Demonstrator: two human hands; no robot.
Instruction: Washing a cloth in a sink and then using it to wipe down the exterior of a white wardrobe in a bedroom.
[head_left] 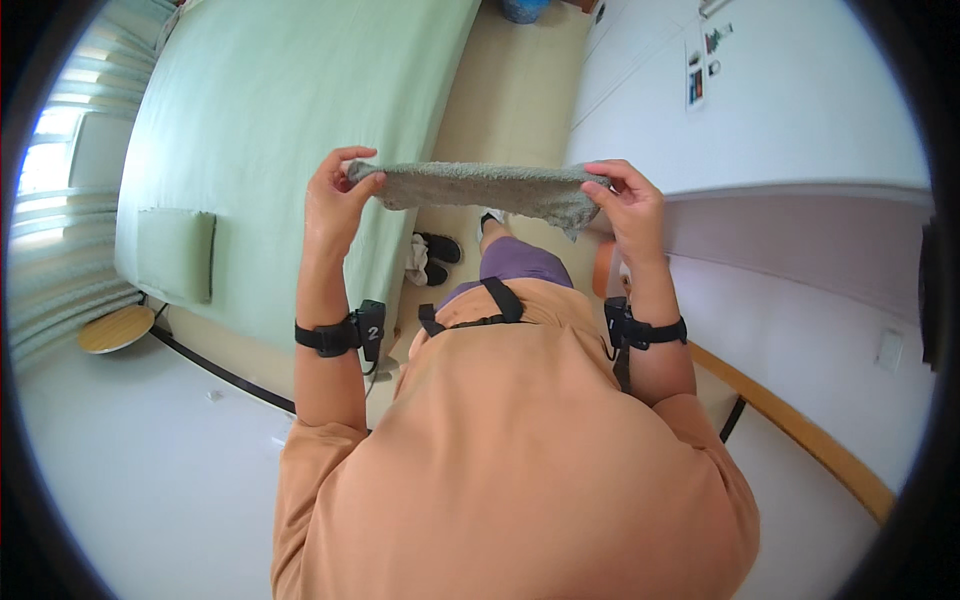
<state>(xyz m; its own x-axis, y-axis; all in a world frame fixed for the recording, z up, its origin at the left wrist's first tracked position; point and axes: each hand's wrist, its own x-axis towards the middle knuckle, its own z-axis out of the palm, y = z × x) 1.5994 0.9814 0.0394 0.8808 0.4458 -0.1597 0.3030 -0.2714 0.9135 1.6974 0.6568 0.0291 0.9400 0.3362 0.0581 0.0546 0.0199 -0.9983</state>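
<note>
A grey-green towel [480, 186] hangs stretched sideways between my two hands, its upper edge nearly straight and its lower edge uneven. My left hand [337, 192] pinches the towel's left end between thumb and fingers. At the other end, my right hand [630, 205] grips the corner the same way, with a bit of cloth drooping below it. Both arms reach forward, and the towel is held up in the air in front of me, above the floor between the bed and the white furniture.
On the left stands a bed with a pale green sheet [290, 110] and a green pillow [178, 255]. Dark shoes [438, 258] lie on the floor beside it. White furniture [770, 110] fills the right. A round wooden top [117, 329] is at the lower left, a blue bin [522, 10] far ahead.
</note>
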